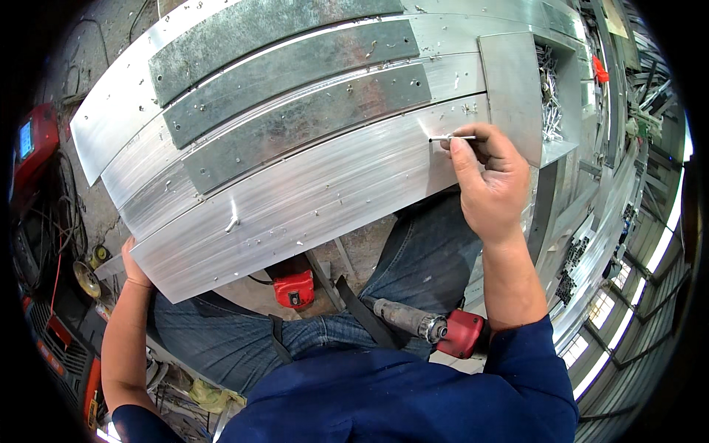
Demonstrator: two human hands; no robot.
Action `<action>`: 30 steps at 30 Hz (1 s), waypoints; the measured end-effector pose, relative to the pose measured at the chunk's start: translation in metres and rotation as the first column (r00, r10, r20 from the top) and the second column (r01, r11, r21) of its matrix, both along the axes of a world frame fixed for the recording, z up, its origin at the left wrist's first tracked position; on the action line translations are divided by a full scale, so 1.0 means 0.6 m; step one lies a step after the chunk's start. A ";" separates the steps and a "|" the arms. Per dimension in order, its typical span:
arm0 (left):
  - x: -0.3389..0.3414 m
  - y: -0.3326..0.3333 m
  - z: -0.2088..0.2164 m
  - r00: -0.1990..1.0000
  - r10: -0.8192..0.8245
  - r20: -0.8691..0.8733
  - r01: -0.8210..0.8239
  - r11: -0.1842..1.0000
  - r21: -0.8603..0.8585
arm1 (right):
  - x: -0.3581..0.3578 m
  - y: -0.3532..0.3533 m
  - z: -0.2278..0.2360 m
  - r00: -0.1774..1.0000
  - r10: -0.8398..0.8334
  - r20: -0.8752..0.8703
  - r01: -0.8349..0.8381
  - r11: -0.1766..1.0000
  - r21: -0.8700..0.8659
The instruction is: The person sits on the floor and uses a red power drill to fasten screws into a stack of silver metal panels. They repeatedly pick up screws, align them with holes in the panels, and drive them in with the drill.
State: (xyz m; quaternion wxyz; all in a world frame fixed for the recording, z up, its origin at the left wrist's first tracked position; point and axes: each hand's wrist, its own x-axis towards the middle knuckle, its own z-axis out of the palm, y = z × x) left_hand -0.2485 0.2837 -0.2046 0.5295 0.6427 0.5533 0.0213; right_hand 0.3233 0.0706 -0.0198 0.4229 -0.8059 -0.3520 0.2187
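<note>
Between the thumb and fingers of my right hand (496, 173), a thin silver blind rivet (441, 139) is pinched above the near aluminium plank (295, 199). That hand is closed, close to the plank's right end. My left hand (136, 267) grips the plank's left end, some of its fingers hidden behind the edge. Another small rivet (233, 223) lies loose on the plank. Three dark grey metal strips (310, 122) with holes lie across the planks farther back. Across my lap rests a rivet gun (410, 319) with a grey cylindrical body and red base.
An open metal box (550, 96) full of rivets stands at the right, beside a flat metal plate (509, 88). A red tool part (294, 288) sits below the near plank. Red machine (35, 144) and cables are at the left. Stacked metal profiles (591, 229) lie at the right.
</note>
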 end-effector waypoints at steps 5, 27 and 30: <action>0.014 0.001 0.015 0.973 -0.198 -0.122 0.218 0.960 0.178 | 0.002 -0.004 0.005 0.957 0.142 0.254 -0.119 0.988 -0.103; 0.067 0.003 0.056 0.821 -0.443 -0.361 0.568 0.701 0.431 | -0.025 -0.177 0.124 0.609 0.366 -0.704 -0.791 0.339 -0.509; 0.053 0.005 0.039 0.776 -0.424 -0.467 0.615 0.675 0.409 | -0.091 -0.226 0.137 0.634 0.436 -0.639 -0.774 0.362 -0.520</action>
